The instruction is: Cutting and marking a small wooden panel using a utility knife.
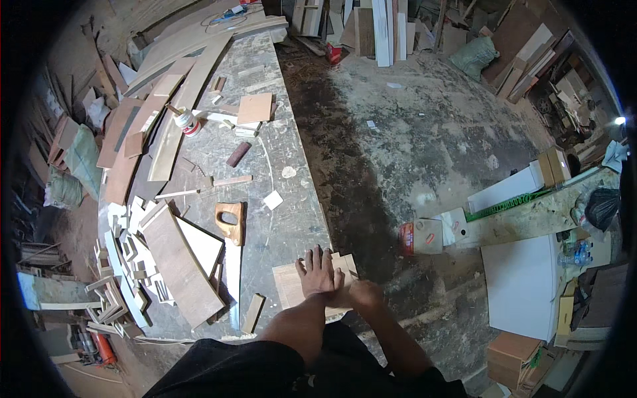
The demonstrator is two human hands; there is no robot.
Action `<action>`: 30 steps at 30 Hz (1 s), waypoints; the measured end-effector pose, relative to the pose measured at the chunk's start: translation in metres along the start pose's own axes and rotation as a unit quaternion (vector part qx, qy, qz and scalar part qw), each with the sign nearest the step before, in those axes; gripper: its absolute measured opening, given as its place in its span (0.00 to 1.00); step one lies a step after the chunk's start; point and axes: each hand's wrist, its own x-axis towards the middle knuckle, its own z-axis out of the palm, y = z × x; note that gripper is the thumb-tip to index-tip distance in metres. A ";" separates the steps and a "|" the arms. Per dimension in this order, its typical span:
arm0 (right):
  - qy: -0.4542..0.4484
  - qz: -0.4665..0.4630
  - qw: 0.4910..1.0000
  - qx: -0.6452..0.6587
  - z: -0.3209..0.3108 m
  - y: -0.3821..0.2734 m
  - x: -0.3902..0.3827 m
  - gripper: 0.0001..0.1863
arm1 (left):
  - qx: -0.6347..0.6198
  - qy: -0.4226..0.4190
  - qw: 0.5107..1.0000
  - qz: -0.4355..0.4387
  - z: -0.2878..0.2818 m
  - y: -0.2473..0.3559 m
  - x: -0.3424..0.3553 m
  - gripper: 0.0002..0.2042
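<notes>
A pale wooden board [286,284] lies at the right edge of the worktable, close to my body. My left hand [320,276] rests flat on it with the fingers spread. Beside it, at the board's right side, my right hand [366,294] is closed; a small dark sliver shows by its fingers, too small to name. A second thin wooden piece [346,263] seems to lie on or behind the board. To the left is a handsaw [231,229] with a wooden handle, and near its blade a short wood block [253,313].
A large plywood panel [180,265] and many white and wooden offcuts cover the table's left side. Farther off stand an open white jar [188,123] with a brush and a square wooden piece [255,107]. On the right are a jerrycan [426,237] and a white panel [519,285].
</notes>
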 end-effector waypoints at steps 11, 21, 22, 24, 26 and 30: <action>-0.067 -0.003 0.995 -0.079 -0.011 -0.032 0.002 0.13 | 0.000 0.017 1.000 -0.007 0.002 -0.015 -0.006 0.36; -0.108 0.030 0.990 -0.086 -0.012 -0.026 -0.001 0.16 | 0.002 0.005 1.000 -0.005 -0.005 0.000 -0.005 0.38; -0.040 0.027 0.998 -0.039 -0.008 -0.026 -0.010 0.15 | -0.002 0.006 1.000 -0.003 -0.004 0.004 -0.002 0.38; 0.028 0.027 0.999 0.006 -0.004 -0.026 -0.017 0.14 | 0.001 0.010 1.000 0.008 -0.002 0.008 -0.001 0.37; -0.006 0.078 0.997 -0.004 -0.001 -0.024 -0.019 0.12 | -0.022 0.000 1.000 0.010 -0.001 0.011 -0.002 0.37; 0.072 -0.050 0.994 -0.063 -0.012 -0.010 -0.040 0.10 | 0.000 0.005 1.000 -0.001 -0.004 0.010 -0.002 0.37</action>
